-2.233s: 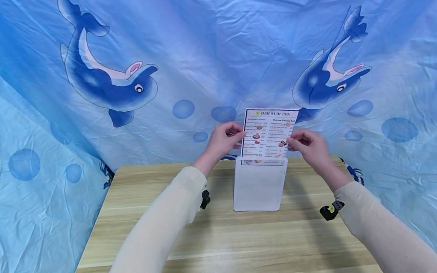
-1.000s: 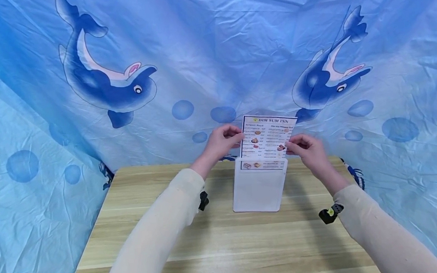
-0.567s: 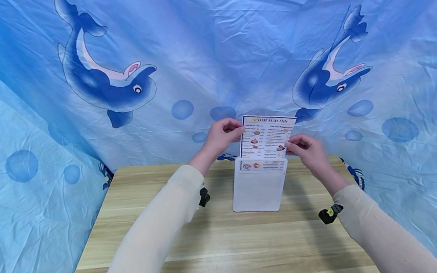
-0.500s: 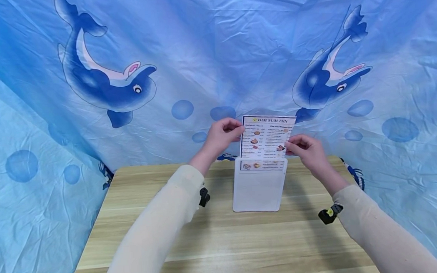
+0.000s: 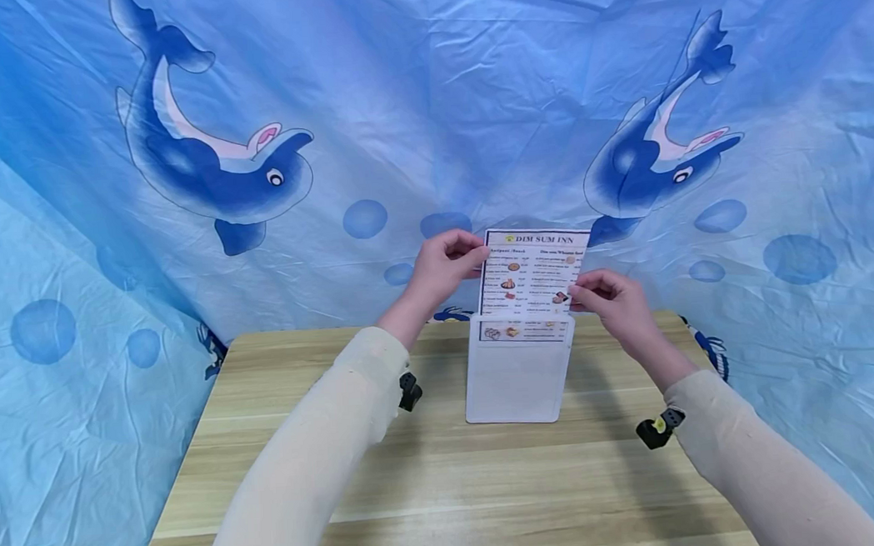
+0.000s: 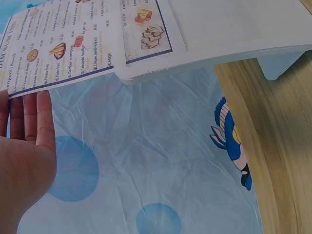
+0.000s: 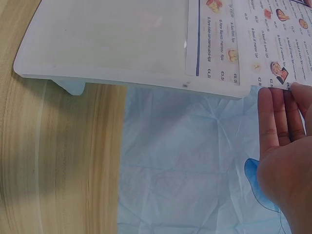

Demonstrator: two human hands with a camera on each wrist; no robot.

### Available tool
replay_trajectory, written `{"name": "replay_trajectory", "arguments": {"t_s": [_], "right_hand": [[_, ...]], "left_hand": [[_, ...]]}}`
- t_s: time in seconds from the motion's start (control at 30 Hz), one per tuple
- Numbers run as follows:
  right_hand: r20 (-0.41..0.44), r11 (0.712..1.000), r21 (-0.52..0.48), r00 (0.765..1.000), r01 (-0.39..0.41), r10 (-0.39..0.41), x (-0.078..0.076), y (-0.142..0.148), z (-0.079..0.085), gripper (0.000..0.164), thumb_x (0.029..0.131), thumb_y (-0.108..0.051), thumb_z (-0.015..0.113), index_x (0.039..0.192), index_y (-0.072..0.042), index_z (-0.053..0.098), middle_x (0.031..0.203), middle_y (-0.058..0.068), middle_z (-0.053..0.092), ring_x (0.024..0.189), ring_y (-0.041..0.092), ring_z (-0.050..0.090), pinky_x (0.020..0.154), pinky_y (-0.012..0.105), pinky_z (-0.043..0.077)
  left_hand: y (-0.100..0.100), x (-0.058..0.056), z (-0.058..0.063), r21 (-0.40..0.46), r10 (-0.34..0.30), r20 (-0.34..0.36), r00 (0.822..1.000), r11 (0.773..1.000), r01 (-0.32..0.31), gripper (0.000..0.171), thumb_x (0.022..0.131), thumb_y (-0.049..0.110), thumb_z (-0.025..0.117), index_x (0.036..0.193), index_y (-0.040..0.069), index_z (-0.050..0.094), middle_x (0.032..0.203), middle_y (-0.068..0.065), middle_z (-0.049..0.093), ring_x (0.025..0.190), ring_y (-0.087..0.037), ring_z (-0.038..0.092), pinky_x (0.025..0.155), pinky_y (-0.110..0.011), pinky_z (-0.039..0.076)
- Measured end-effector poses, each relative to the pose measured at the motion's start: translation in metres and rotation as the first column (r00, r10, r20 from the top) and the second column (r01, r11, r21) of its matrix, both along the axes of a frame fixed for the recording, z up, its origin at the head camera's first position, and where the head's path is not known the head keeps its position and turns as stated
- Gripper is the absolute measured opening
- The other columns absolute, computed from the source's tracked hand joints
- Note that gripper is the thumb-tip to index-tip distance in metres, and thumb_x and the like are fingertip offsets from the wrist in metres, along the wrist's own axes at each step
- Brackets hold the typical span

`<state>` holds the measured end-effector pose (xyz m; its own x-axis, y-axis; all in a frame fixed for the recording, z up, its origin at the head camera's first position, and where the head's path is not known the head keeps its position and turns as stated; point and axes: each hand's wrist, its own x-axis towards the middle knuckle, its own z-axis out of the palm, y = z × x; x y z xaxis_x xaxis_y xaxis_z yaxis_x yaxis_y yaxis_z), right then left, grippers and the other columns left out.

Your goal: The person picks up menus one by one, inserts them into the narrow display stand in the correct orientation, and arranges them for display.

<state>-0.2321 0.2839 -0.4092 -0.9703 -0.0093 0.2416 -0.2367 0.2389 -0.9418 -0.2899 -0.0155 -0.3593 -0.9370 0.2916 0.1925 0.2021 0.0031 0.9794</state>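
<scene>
By the fingers of the left hand (image 5: 440, 269) and right hand (image 5: 622, 302), the menu (image 5: 536, 268) is pinched at its side edges, right of the frame's centre; it has been slid slightly deeper into the white holder (image 5: 519, 385) below, so insertion seems partly done.

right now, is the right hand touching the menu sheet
Touching. The right wrist view shows the right hand meeting the menu sheet at its side edge, with no gap, pinching it there.
</scene>
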Motion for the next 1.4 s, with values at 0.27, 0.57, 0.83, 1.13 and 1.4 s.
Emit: {"name": "replay_trajectory", "arguments": {"t_s": [0.27,0.57,0.83,1.13,1.4], "right_hand": [[0.002,1.0,0.002,1.0,0.005,-0.005,0.001,0.001,0.001,0.03,0.103,-0.007,0.073,0.118,0.017,0.064,0.094,-0.002,0.07,0.085,0.01,0.073,0.082,0.024,0.065],[0.003,1.0,-0.018,1.0,0.017,-0.017,0.0,0.0,0.005,0.032,0.102,-0.009,0.074,0.121,0.015,0.064,0.098,0.003,0.071,0.088,0.012,0.072,0.084,0.026,0.065],[-0.041,0.997,-0.078,0.999,0.013,-0.016,-0.002,0.001,0.013,0.027,0.101,-0.008,0.075,0.119,0.011,0.068,0.1,0.004,0.073,0.089,0.014,0.074,0.084,0.027,0.065],[-0.031,0.997,-0.039,0.998,0.06,-0.061,-0.003,-0.003,0.021,0.021,0.102,-0.013,0.076,0.118,0.0,0.071,0.104,0.0,0.072,0.09,0.012,0.073,0.084,0.024,0.065],[-0.042,0.996,-0.059,0.997,0.064,-0.067,-0.003,-0.006,0.027,0.021,0.102,-0.011,0.074,0.117,0.003,0.07,0.102,-0.001,0.073,0.09,0.012,0.073,0.083,0.024,0.065]], "left_hand": [[0.0,0.0,-0.003,-0.008,0.001,0.019,1.0,1.0,-0.001,0.014,0.103,0.016,0.075,0.112,0.005,0.075,0.107,-0.011,0.072,0.098,-0.026,0.073,0.088,-0.038,0.067],[0.001,0.0,-0.009,-0.009,0.005,0.033,0.999,1.0,-0.005,0.013,0.103,0.017,0.075,0.111,0.007,0.075,0.106,-0.011,0.073,0.097,-0.025,0.073,0.086,-0.036,0.067],[0.0,0.001,-0.012,-0.014,0.008,0.021,1.0,1.0,-0.007,0.014,0.103,0.016,0.075,0.111,0.005,0.075,0.104,-0.011,0.073,0.095,-0.024,0.073,0.085,-0.036,0.067],[0.0,0.002,-0.017,-0.011,0.003,0.032,0.999,1.0,-0.003,0.012,0.103,0.014,0.074,0.11,0.004,0.075,0.102,-0.011,0.073,0.094,-0.024,0.073,0.084,-0.036,0.067],[-0.001,0.003,-0.02,-0.026,0.009,0.042,0.999,1.0,-0.008,0.011,0.103,0.014,0.074,0.109,0.005,0.075,0.102,-0.011,0.073,0.094,-0.024,0.072,0.088,-0.042,0.067]]}}
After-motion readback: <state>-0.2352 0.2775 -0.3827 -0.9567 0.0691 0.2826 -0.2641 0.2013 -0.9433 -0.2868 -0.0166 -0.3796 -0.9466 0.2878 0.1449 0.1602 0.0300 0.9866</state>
